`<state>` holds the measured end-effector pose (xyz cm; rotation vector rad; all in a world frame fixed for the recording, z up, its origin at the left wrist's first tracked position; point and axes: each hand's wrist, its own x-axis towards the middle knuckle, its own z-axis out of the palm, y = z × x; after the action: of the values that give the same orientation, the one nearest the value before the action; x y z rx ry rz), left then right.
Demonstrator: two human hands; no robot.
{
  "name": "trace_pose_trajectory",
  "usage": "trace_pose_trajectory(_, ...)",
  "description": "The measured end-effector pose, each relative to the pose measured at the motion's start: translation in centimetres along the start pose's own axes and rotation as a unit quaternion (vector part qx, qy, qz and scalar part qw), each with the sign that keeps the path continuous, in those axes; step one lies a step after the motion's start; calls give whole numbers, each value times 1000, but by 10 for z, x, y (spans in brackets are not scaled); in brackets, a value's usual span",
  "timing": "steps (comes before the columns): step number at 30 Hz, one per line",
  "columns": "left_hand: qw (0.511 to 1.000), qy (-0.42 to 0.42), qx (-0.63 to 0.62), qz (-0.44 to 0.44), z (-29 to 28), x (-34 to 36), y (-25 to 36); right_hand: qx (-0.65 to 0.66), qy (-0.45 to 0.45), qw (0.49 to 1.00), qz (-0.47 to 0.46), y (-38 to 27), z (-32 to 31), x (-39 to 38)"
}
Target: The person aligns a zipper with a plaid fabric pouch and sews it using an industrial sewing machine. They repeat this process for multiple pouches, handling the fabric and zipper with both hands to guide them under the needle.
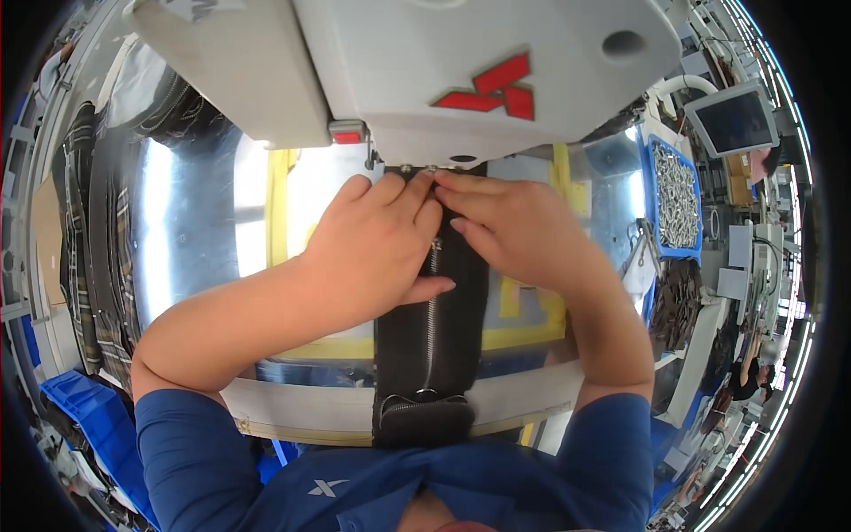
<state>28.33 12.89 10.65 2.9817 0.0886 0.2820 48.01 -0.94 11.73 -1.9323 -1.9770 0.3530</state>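
Observation:
A long black fabric piece with a metal zipper runs lengthwise under the head of a sewing machine. My left hand lies over its left side, fingers bent forward toward the presser area and thumb stretched across the zipper. From the right, my right hand rests fingers on the same piece, its thumb on the fabric. Both hands' fingertips meet close below the machine head. A zipper slider shows between the hands. The piece's near end hangs over the table edge, bunched.
A yellow-taped light panel lies in the shiny table. To the right stand a blue bin of metal parts, dark fabric pieces and a screen. Plaid and dark fabrics hang at the left, above a blue crate.

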Motion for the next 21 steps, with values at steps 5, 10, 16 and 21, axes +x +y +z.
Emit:
trace_pose_trajectory(5,1000,18,-6,-4,1,-2,-5,14,10,1000,15,-2,6,7)
trace_pose_trajectory(10,1000,-20,-10,-12,-4,2,-5,11,18,1000,22,-2,7,6)
trace_pose_trajectory(16,998,-46,-23,-29,-11,6,-5,14,24,999,24,-1,12,4)
trace_pose_trajectory(21,997,-42,-34,-49,-14,7,-1,29,28,999,14,-4,18,5)
